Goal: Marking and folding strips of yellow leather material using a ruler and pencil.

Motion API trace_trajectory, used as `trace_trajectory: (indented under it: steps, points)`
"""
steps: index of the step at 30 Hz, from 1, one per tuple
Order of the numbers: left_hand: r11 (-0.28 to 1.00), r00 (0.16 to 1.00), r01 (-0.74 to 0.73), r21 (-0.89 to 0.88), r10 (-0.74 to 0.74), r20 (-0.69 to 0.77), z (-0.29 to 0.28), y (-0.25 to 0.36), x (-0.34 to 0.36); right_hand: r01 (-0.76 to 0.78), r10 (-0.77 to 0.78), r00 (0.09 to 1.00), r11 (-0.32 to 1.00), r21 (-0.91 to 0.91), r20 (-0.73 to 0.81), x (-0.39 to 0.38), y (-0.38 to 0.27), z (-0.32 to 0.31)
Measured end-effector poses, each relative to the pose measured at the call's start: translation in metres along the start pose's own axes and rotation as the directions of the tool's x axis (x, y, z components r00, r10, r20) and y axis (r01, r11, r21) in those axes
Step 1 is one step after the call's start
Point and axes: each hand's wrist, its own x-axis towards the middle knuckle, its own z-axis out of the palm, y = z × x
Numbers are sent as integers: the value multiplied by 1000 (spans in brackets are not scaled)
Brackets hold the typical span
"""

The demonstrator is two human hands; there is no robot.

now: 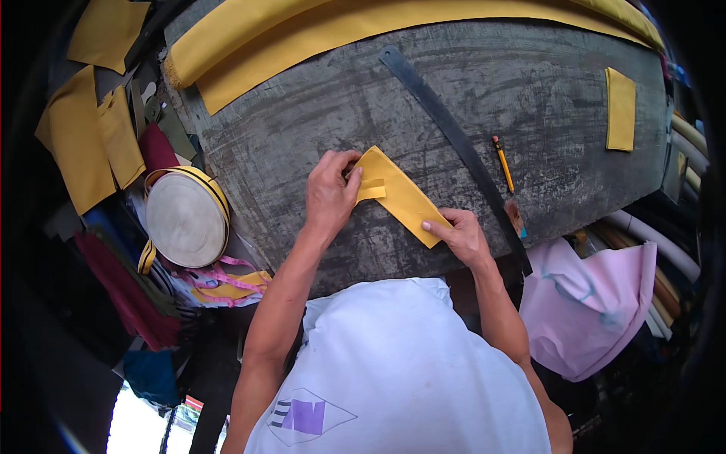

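Observation:
A folded yellow fabric piece slants over the worktable in front of me, its far end at the left and its near end at the right. My left hand is closed at its upper left end, thumb and fingers pinching there. From under that thumb a small narrow yellow fabric strip sticks out across the larger piece. My right hand grips the lower right end, thumb on top and the other fingers partly hidden.
A long dark ruler-like strip crosses the worktable, with a yellow pencil beside it. Yellow fabric spans the far edge; another folded piece lies right. Left stands a ribbon roll; pink cloth hangs near right.

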Motion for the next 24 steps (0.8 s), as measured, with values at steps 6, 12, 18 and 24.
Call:
trace_trajectory:
  steps: [6, 12, 18, 24]
  points:
    - [960, 974, -159, 230, 190, -122, 13, 5, -7, -64, 64, 997, 998, 10, 36, 2, -1, 0]
    - [917, 977, -109, 383, 171, -131, 24, 18, -17, -55, 56, 998, 997, 54, -29, -4, -2, 2]
    - [947, 979, -100, 306, 148, -138, 21, 16, -13, -32, 33, 998, 999, 33, -44, -4, 2, 3]
    - [977, 994, -45, 208, 65, -91, 18, 18, -13, 2, -5, 998, 999, -39, -58, -5, -4, 3]
